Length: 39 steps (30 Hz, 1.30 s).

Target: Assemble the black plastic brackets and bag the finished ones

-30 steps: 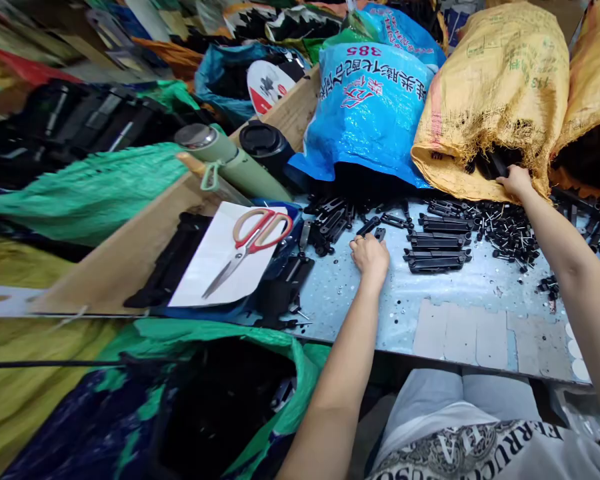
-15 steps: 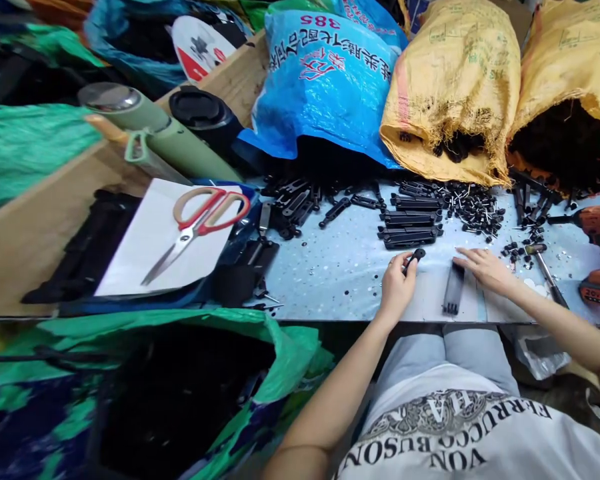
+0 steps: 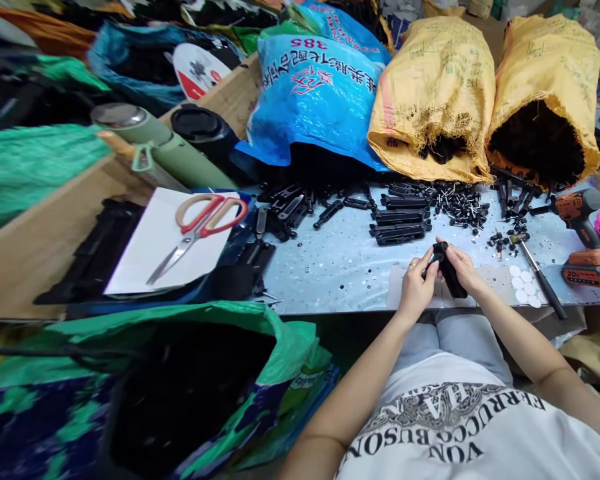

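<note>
Near the front edge of the bench, my right hand [image 3: 461, 268] is closed around a long black plastic channel piece [image 3: 451, 279], tilted with its upper end away from me. My left hand [image 3: 419, 283] pinches a small black plastic arm [image 3: 437, 256] against the upper end of that channel. Fingers hide much of where the two parts meet, so I cannot tell whether they are joined. Just beyond my hands lies a stack of similar black assemblies [image 3: 401, 232]. A heap of small black knobs with metal pins [image 3: 463, 205] sits to the right of the stack.
An orange cordless drill [image 3: 583, 227] and a hammer [image 3: 543, 280] lie right, beside white round stickers [image 3: 525, 287]. Yellow sacks [image 3: 435, 87] and a blue sack [image 3: 320, 100] line the back. Scissors [image 3: 195, 233] rest on white paper at left, near a green flask [image 3: 165, 147].
My right hand has taken up the channel piece from the bench. My left hand has moved right with the small arm, bringing the two parts together. The camera view has shifted slightly.
</note>
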Each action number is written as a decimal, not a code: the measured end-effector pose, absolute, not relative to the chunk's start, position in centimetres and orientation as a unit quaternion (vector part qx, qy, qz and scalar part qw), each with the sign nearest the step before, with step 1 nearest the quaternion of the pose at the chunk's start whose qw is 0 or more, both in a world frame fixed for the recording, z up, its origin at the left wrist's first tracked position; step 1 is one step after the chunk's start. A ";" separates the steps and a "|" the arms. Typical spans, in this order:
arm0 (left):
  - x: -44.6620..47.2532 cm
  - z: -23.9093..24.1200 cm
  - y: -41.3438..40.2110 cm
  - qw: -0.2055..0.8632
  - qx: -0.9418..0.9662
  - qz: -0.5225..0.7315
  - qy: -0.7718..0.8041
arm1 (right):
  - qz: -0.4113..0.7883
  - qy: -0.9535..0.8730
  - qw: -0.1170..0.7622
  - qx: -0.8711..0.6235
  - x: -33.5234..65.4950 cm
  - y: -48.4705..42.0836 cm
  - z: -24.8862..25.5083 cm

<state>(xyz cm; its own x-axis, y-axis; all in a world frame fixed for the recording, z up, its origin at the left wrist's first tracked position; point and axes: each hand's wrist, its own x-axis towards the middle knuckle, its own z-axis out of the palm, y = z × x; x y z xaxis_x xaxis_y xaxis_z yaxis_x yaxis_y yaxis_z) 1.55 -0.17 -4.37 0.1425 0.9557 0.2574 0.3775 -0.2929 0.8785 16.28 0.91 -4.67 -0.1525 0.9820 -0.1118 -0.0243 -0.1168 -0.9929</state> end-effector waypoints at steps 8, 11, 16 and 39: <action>1.6 -3.6 -1.3 0.235 0.737 0.415 0.479 | 0.383 -0.728 0.358 -0.443 19.5 0.3 -1.9; 2.9 -3.5 -1.6 0.206 0.710 0.472 0.479 | 0.323 -0.738 0.386 -0.450 18.7 0.0 -1.8; 4.5 -2.6 -1.6 0.170 0.641 0.585 0.468 | 0.241 -0.696 0.465 -0.491 15.9 -1.0 -2.5; 2.2 -4.3 1.2 0.121 0.946 0.087 0.287 | -0.067 -0.606 0.067 -0.790 36.2 21.4 -1.9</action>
<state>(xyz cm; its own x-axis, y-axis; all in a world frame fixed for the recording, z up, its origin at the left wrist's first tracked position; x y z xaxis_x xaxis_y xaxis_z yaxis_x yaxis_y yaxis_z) 2.16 1.22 -4.33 0.8208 0.5634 0.0945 0.5212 -0.8063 0.2797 36.21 21.42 -1.87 0.2567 0.9481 0.1875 0.9662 -0.2567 -0.0251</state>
